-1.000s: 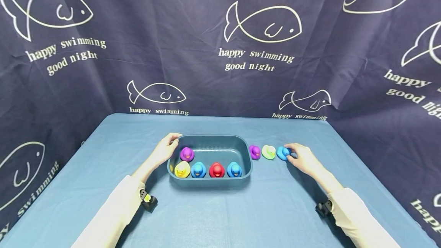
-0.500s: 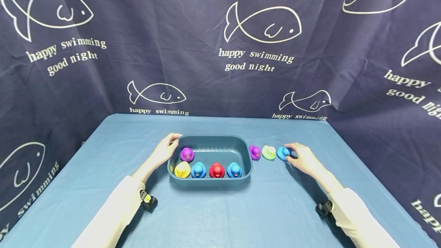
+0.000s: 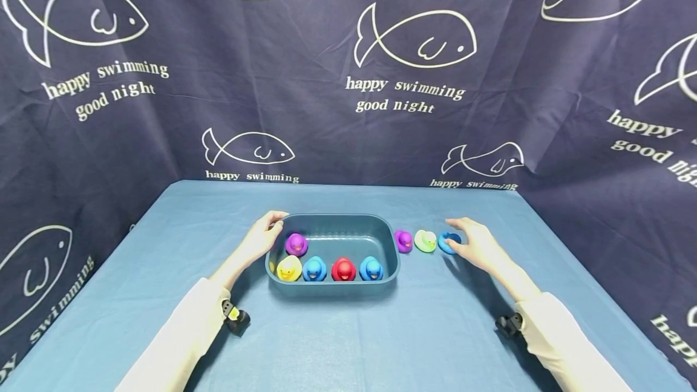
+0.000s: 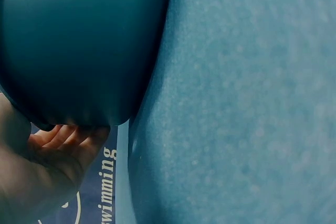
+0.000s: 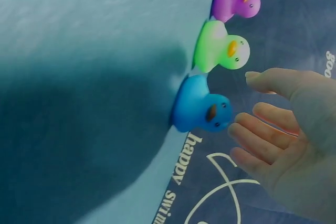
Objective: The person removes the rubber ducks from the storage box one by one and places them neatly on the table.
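A dark teal plastic bin [image 3: 348, 288] stands mid-table with several rubber ducks in it: a purple duck [image 3: 296, 244], a yellow duck [image 3: 289, 268], a red duck [image 3: 343, 269] and two blue ones. My left hand [image 3: 261, 238] grips the bin's back left corner, thumb over the rim and fingers behind the wall. To the right of the bin, a purple duck [image 5: 229, 1], a pale green duck [image 5: 216, 48] and a blue duck [image 5: 195, 107] sit in a row on the table. Just over that blue duck, my right hand [image 5: 294, 129] has its thumb and fingers spread, holding nothing.
A light blue cloth [image 3: 348, 343] covers the table. Dark curtains [image 3: 327, 95] printed with white fish and lettering hang behind it and at both sides. Black wrist cameras sit under both forearms.
My right thumb and fingers have parted from the blue duck, and the hand has lifted slightly off it. The duck stays at the row's right end. My left hand keeps its grip.
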The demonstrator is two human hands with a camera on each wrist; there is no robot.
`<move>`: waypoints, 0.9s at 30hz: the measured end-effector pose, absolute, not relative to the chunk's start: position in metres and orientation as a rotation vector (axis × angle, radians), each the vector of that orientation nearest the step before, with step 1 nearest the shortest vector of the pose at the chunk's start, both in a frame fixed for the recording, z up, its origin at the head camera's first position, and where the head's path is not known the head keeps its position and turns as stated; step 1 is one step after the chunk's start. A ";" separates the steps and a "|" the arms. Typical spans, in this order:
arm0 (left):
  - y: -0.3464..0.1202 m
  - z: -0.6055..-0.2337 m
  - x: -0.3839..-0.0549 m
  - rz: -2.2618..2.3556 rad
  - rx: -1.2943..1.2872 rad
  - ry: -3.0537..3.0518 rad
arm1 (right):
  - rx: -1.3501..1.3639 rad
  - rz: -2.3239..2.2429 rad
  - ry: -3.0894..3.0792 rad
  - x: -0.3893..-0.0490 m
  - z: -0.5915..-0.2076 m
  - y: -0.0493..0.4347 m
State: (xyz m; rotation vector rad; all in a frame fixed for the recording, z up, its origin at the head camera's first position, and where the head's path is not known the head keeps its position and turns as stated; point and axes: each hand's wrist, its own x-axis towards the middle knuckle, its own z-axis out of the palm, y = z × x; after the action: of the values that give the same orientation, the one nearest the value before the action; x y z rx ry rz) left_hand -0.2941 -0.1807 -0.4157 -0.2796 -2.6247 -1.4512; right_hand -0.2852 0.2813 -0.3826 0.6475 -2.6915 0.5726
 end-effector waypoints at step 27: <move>-0.180 -0.415 -0.293 -1.445 -0.290 -2.607 | 0.843 0.686 -2.491 -0.282 -0.367 0.220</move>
State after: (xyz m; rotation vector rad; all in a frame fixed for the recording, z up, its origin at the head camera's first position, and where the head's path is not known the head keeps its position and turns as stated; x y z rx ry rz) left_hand -0.2935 -0.1801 -0.4148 -0.2898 -2.6072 -1.4453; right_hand -0.2824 0.2201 -0.3669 0.8433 -2.4906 0.6855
